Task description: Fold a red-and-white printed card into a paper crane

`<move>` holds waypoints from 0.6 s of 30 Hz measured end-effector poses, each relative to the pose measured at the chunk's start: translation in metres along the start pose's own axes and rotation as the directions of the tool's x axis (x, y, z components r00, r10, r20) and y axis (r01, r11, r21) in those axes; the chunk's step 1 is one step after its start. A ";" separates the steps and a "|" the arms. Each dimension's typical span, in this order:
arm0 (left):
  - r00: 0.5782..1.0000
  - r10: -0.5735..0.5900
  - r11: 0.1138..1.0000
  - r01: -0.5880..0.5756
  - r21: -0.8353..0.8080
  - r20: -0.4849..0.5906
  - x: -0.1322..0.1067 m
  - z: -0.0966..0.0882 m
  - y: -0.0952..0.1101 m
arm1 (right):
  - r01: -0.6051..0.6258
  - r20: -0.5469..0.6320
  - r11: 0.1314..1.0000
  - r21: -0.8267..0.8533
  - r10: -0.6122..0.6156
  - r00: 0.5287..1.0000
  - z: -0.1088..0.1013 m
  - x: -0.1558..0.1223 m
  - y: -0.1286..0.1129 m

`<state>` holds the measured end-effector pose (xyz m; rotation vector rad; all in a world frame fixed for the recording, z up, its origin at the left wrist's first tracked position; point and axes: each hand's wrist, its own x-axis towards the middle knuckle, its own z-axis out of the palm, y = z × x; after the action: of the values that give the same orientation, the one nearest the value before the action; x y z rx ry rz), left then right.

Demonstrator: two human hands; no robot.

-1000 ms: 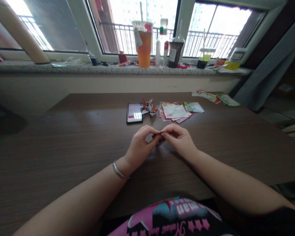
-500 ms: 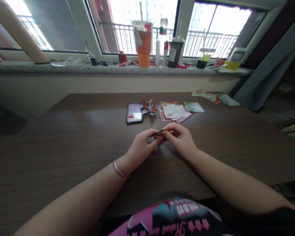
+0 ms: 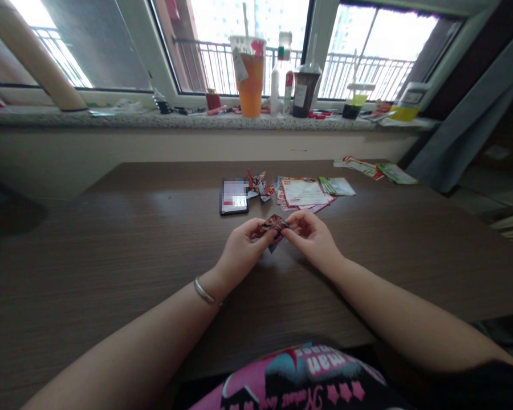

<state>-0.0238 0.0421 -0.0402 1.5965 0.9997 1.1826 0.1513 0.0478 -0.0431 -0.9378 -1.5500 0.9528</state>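
Note:
A small folded piece of printed paper (image 3: pixel 272 228), red and dark with a blue tip, is held just above the brown table (image 3: pixel 111 239). My left hand (image 3: pixel 241 253) pinches its left side and my right hand (image 3: pixel 312 238) pinches its right side; both hands have their fingers closed on it. A silver bangle (image 3: pixel 204 292) circles my left wrist. Behind the hands lie a phone (image 3: pixel 233 196), some finished folded paper figures (image 3: pixel 260 185) and a stack of printed paper sheets (image 3: pixel 304 193).
More printed sheets (image 3: pixel 374 169) lie at the table's far right. On the window sill (image 3: pixel 111 119) stand an orange drink cup (image 3: pixel 251 75), a white bottle (image 3: pixel 280 73), a dark drink cup (image 3: pixel 305 85), a green cup (image 3: pixel 354 99) and small clutter. A grey curtain (image 3: pixel 470 114) hangs at right.
Both hands lifted slightly and moved away from me with the paper. The folded paper, earlier seen edge-on, now shows its printed face.

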 end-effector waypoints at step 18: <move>0.998 -0.053 0.992 0.056 -0.110 0.033 0.001 0.002 0.006 | -0.089 -0.031 0.994 -0.058 0.087 0.996 0.002 0.000 -0.003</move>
<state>-0.0210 0.0407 -0.0350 1.4868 0.9365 1.1541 0.1494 0.0463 -0.0408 -1.0651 -1.5305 0.9552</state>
